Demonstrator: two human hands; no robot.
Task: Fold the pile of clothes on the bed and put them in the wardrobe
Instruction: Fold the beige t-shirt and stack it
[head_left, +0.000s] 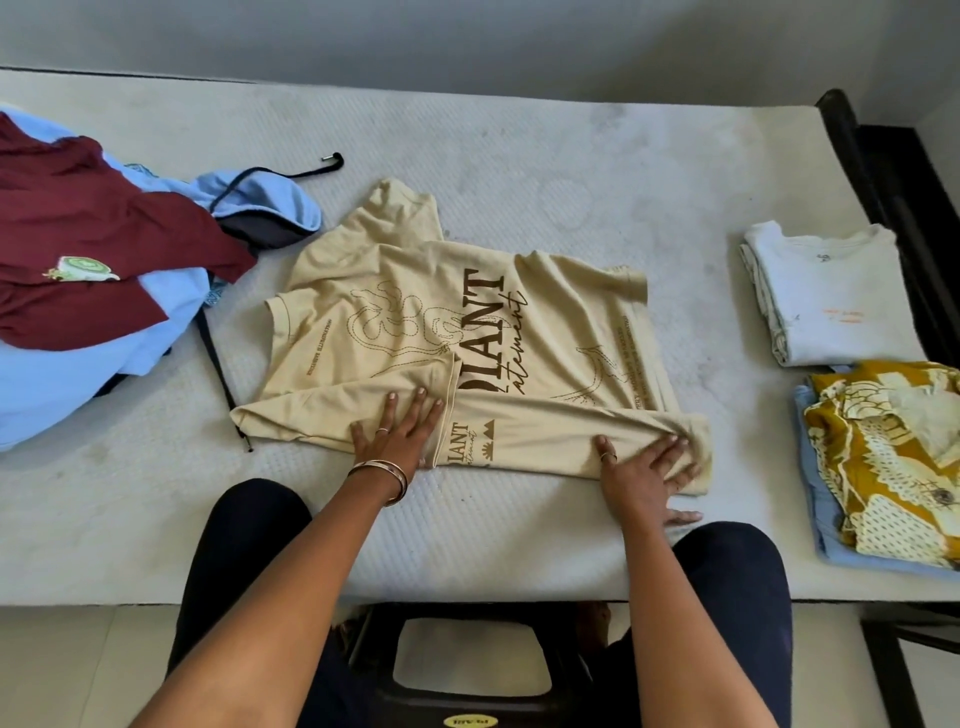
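The bed (519, 156) fills the view, a bare white mattress with a dark frame at its right end. On its left side sits the pile (93, 291) of unfolded clothes: a maroon top draped over light blue garments, with a dark drawstring trailing out towards the middle. Centre stage lies the tee (415, 312), beige with brown print, spread flat near the front edge of the mattress, its near side folded over into a long band. Over on the right, well apart from the tee, sits a folded white shirt (826, 291), and just in front of it a folded yellow patterned garment (883, 452) lying on top of a light blue one. Down below, a dark stool (467, 665) shows between the person's knees. Now the hands: the left hand (395, 431) lies flat, fingers straight and spread, pressing the folded band at its left half, bangles on the wrist. The right hand (644, 473) is flat too, fingers extended, pressing the band's right end where the cloth bunches, gripping nothing.
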